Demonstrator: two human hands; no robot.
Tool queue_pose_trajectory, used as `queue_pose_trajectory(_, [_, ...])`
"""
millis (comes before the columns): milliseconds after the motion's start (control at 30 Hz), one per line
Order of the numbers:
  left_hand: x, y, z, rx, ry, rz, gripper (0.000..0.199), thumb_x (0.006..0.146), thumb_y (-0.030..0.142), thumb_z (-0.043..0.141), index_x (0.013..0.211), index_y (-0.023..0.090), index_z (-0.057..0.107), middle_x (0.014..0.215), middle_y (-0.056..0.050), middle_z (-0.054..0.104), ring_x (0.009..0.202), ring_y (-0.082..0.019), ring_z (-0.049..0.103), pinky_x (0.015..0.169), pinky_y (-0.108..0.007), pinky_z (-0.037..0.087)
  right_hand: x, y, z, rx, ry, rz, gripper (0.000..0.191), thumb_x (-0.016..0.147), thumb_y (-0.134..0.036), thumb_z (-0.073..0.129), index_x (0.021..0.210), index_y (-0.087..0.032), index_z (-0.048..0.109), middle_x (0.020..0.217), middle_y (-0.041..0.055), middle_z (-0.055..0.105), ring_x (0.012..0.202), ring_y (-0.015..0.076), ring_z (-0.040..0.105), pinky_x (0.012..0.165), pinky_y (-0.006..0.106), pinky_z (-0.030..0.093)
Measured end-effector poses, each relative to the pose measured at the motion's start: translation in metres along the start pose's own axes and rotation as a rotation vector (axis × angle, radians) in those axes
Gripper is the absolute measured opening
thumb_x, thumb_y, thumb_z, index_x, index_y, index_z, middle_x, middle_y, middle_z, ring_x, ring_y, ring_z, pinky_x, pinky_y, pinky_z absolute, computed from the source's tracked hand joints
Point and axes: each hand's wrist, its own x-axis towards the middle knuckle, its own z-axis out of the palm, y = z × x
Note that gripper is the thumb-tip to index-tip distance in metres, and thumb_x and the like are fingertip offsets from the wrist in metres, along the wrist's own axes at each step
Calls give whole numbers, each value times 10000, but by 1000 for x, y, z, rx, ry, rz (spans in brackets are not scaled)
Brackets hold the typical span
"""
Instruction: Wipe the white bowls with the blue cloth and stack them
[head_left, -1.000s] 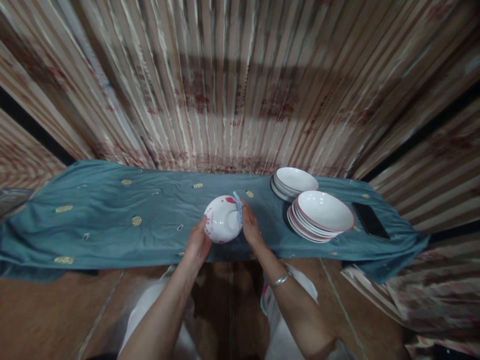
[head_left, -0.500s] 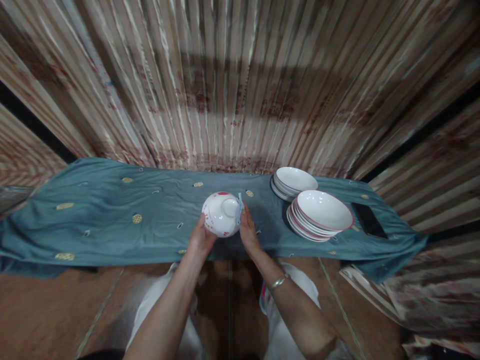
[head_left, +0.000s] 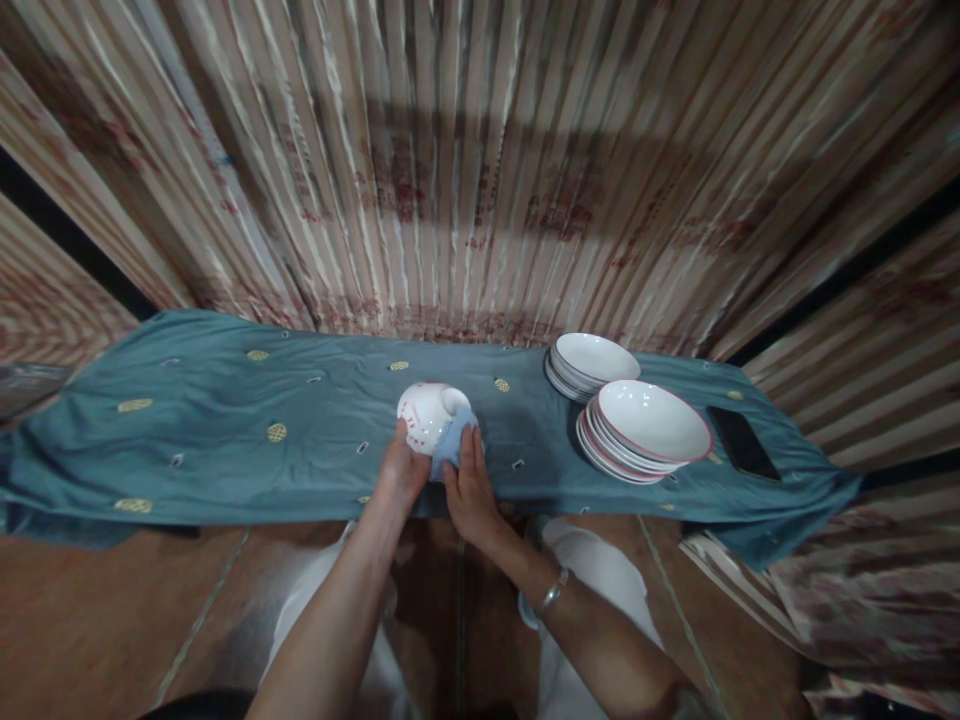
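A white bowl (head_left: 426, 407) with red markings is held tilted over the table's front part, its underside and foot ring facing up and away from me. My left hand (head_left: 403, 465) grips the bowl's near left rim, thumb on the outside and the other fingers mostly hidden beneath. Against the bowl's right outer side, my right hand (head_left: 471, 488) presses a light blue cloth (head_left: 451, 440), its fingers lying over the cloth. A silver bracelet circles the right wrist.
Right of the hands stand a stack of red-rimmed white bowls (head_left: 651, 422) and, behind it, a stack of dark-rimmed dishes (head_left: 594, 360). A black phone (head_left: 742, 442) lies farther right. The green tablecloth (head_left: 217, 440) covers the table; a pleated curtain (head_left: 450, 200) hangs behind.
My right hand and the cloth have moved left and toward me, from the bowl's right edge onto its near outer side. The bowl has shifted and turned slightly in my left hand.
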Motion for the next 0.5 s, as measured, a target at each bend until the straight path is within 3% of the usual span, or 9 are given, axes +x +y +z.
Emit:
queue_pose_trajectory(200, [0, 3, -2, 42, 12, 41, 416, 928, 339, 469, 1241, 98, 599, 1031, -137, 738, 995, -224, 686, 912, -323, 517, -6, -6, -6, -152, -63, -133, 709, 917, -152, 384, 1534, -135, 33, 1594, 188, 105, 1475, 294, 127, 1126, 547, 315])
queue_pose_trajectory(333, [-3, 6, -3, 94, 29, 41, 358, 904, 347, 512, 1100, 84, 653, 892, -119, 753, 900, -231, 707, 831, -316, 552, -5, -10, -10, -266, -82, -248, 641, 912, -92, 358, 1520, -101, 156, 1569, 210, 198, 1471, 294, 145, 1115, 541, 333])
queue_pose_trajectory(500, [-10, 7, -1, 154, 78, 144, 157, 812, 260, 635, 889, 131, 680, 780, -44, 738, 808, -182, 697, 778, -259, 545, 6, -19, -20, -361, -90, -423, 565, 930, -80, 328, 1489, -149, 289, 1538, 136, 328, 1466, 243, 189, 1128, 499, 326])
